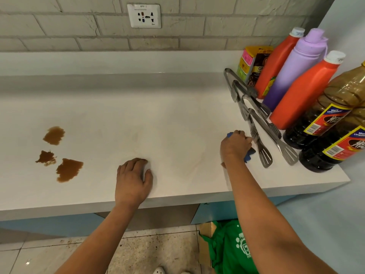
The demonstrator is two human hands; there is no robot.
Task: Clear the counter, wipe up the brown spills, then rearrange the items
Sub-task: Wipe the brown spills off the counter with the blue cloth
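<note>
Three brown spills (67,169) mark the left part of the white counter (177,119). My left hand (133,177) rests flat on the counter near its front edge, fingers relaxed. My right hand (235,146) grips a blue cloth (249,154) pressed on the counter, just left of the metal tongs (256,135). Faint brownish streaks show between my hands. Items stand crowded at the right end: two orange bottles (304,95), a purple bottle (294,76) and two dark sauce bottles (325,123).
A yellow packet (253,63) leans at the back right by the wall. A wall socket (144,15) sits above the counter. Below, a green bag (231,248) and a cardboard box (205,234) lie on the tiled floor.
</note>
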